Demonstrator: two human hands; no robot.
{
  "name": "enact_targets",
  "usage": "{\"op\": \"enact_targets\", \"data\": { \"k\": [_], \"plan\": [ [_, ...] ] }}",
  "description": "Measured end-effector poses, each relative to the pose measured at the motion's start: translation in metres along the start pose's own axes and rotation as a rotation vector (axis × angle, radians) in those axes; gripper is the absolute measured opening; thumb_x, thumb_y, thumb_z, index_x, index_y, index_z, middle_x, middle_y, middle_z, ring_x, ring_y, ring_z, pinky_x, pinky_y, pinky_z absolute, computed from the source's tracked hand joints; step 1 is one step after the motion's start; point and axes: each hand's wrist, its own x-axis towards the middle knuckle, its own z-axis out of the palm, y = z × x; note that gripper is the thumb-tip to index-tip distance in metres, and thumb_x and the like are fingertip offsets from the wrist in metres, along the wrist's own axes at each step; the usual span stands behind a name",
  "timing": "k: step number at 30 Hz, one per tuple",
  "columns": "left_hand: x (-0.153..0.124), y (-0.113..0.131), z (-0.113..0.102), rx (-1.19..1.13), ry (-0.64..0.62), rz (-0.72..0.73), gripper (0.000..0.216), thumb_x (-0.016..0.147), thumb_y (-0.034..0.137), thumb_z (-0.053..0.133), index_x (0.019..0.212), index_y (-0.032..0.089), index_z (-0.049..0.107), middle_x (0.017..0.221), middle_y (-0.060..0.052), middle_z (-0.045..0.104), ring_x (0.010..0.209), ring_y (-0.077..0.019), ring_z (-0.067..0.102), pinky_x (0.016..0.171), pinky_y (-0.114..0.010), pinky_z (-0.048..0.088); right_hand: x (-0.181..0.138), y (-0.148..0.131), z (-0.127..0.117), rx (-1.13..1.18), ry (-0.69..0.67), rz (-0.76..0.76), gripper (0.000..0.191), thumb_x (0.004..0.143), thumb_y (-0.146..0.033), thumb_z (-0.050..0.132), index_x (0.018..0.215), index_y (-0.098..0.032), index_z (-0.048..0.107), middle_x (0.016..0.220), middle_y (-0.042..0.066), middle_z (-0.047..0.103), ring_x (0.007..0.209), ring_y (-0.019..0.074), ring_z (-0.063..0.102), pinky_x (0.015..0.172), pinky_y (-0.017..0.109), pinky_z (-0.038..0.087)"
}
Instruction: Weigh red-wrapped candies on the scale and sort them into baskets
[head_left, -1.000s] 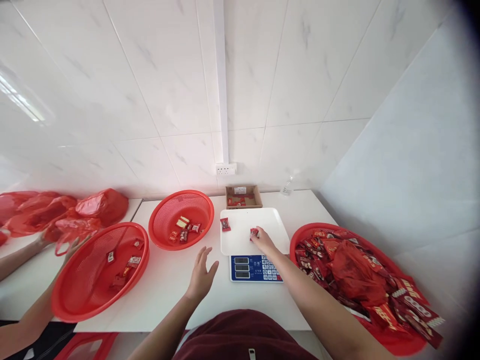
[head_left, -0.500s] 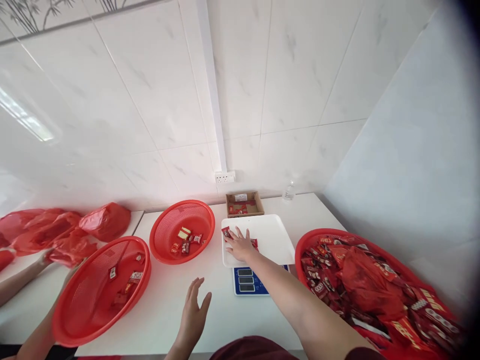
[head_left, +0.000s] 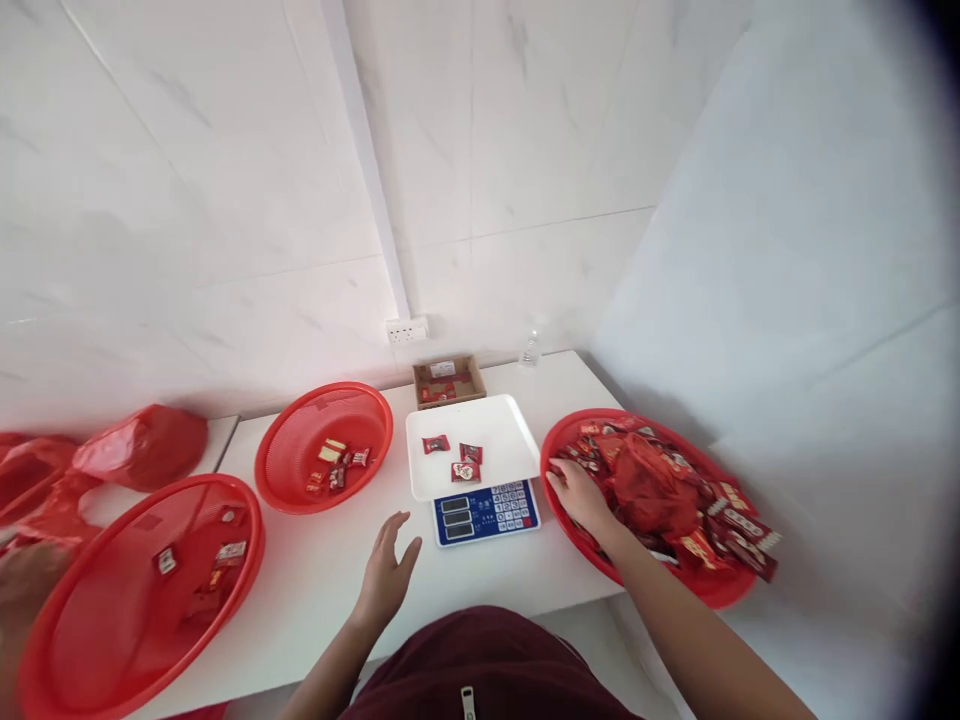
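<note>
My right hand [head_left: 581, 497] rests in the left part of a red basket [head_left: 720, 592] heaped with red candy packets [head_left: 660, 480]; its fingers curl among the packets, and I cannot see whether they hold one. Three small red candy packets [head_left: 456, 458] lie on the white tray of a scale [head_left: 495, 428] with a blue keypad [head_left: 487, 510]. Just left of the scale, my left hand [head_left: 386, 570] hovers over the white table [head_left: 330, 570], fingers spread, holding nothing.
A red basket [head_left: 300, 420] with a few candies stands left of the scale. A bigger red basket [head_left: 67, 640] sits at the near left. Red plastic bags [head_left: 139, 445] lie at the far left. A small cardboard box [head_left: 448, 380] and a clear bottle [head_left: 529, 348] stand by the wall.
My right hand left the scale tray and moved right into the full basket. Three packets now lie on the tray. The view swung right and down; the other person's arms at left are gone from sight.
</note>
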Motion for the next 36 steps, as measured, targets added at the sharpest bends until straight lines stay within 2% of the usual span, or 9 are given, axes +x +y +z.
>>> {"op": "enact_targets", "data": {
  "k": [3, 6, 10, 13, 21, 25, 28, 31, 36],
  "plan": [
    [0.004, 0.008, 0.008, 0.002, -0.058, 0.028, 0.039, 0.082, 0.04, 0.046, 0.116, 0.022, 0.05, 0.125, -0.01, 0.053, 0.12, -0.0228, 0.047, 0.103, -0.045, 0.035, -0.035, 0.048, -0.013, -0.05, -0.149, 0.193, 0.051, 0.076, -0.033, 0.054, 0.124, -0.016, 0.051, 0.127, 0.015, 0.052, 0.107, 0.0251, 0.056, 0.092, 0.038, 0.04],
    [0.008, 0.018, 0.016, 0.001, -0.131, 0.067, 0.038, 0.083, 0.04, 0.046, 0.117, 0.024, 0.049, 0.124, -0.009, 0.054, 0.118, -0.0223, 0.049, 0.101, -0.044, 0.037, -0.052, 0.063, -0.011, -0.039, -0.198, 0.282, 0.06, 0.066, -0.025, 0.063, 0.124, -0.019, 0.051, 0.136, 0.016, 0.044, 0.105, 0.028, 0.057, 0.09, 0.039, 0.04],
    [0.011, 0.033, 0.023, -0.009, -0.189, 0.117, 0.038, 0.082, 0.039, 0.047, 0.117, 0.025, 0.05, 0.123, -0.008, 0.055, 0.117, -0.0216, 0.05, 0.099, -0.042, 0.039, -0.046, 0.06, -0.004, 0.184, -0.106, 0.389, 0.041, 0.06, -0.017, 0.063, 0.101, -0.021, 0.064, 0.104, 0.01, 0.066, 0.092, 0.024, 0.062, 0.085, 0.036, 0.042],
    [0.013, 0.04, 0.024, -0.006, -0.195, 0.149, 0.037, 0.081, 0.039, 0.048, 0.115, 0.025, 0.051, 0.122, -0.007, 0.057, 0.115, -0.0212, 0.052, 0.097, -0.04, 0.041, -0.038, 0.06, -0.007, 0.279, -0.038, 0.388, 0.025, 0.064, -0.02, 0.059, 0.087, -0.021, 0.066, 0.087, 0.005, 0.069, 0.086, 0.0206, 0.062, 0.083, 0.034, 0.043],
    [0.009, 0.041, 0.02, 0.024, -0.219, 0.141, 0.036, 0.083, 0.039, 0.046, 0.115, 0.025, 0.05, 0.118, -0.006, 0.059, 0.11, -0.0206, 0.055, 0.094, -0.039, 0.044, -0.033, 0.066, -0.033, 0.453, 0.103, 0.403, 0.03, 0.074, -0.037, 0.05, 0.09, -0.015, 0.062, 0.08, 0.004, 0.068, 0.073, 0.019, 0.062, 0.072, 0.033, 0.047],
    [0.009, 0.041, 0.017, 0.034, -0.196, 0.132, 0.036, 0.081, 0.039, 0.047, 0.114, 0.025, 0.052, 0.118, -0.006, 0.06, 0.109, -0.0215, 0.056, 0.09, -0.038, 0.046, -0.025, 0.065, -0.032, 0.457, 0.06, 0.382, 0.027, 0.065, -0.03, 0.061, 0.088, -0.016, 0.064, 0.083, 0.005, 0.069, 0.081, 0.0207, 0.062, 0.08, 0.034, 0.045],
    [0.009, 0.04, 0.015, 0.033, -0.195, 0.118, 0.037, 0.081, 0.039, 0.047, 0.115, 0.025, 0.052, 0.12, -0.006, 0.059, 0.108, -0.0218, 0.057, 0.088, -0.038, 0.047, -0.017, 0.057, -0.02, 0.422, -0.032, 0.341, 0.052, 0.054, -0.022, 0.07, 0.105, -0.018, 0.062, 0.098, 0.008, 0.067, 0.092, 0.0228, 0.06, 0.087, 0.036, 0.042],
    [0.009, 0.037, 0.013, 0.027, -0.215, 0.113, 0.038, 0.082, 0.04, 0.046, 0.117, 0.025, 0.05, 0.123, -0.007, 0.056, 0.11, -0.0214, 0.055, 0.092, -0.039, 0.045, -0.01, 0.046, -0.003, 0.33, -0.091, 0.386, 0.072, 0.054, -0.02, 0.071, 0.123, -0.022, 0.051, 0.115, 0.01, 0.06, 0.102, 0.0237, 0.057, 0.093, 0.038, 0.037],
    [0.008, 0.032, 0.009, 0.022, -0.238, 0.07, 0.04, 0.082, 0.041, 0.045, 0.118, 0.024, 0.049, 0.125, -0.008, 0.054, 0.114, -0.0216, 0.052, 0.095, -0.039, 0.043, -0.009, 0.041, 0.007, 0.387, -0.049, 0.452, 0.043, 0.064, -0.021, 0.065, 0.107, -0.019, 0.061, 0.101, 0.009, 0.065, 0.096, 0.0224, 0.06, 0.088, 0.034, 0.04]
  ]
}}
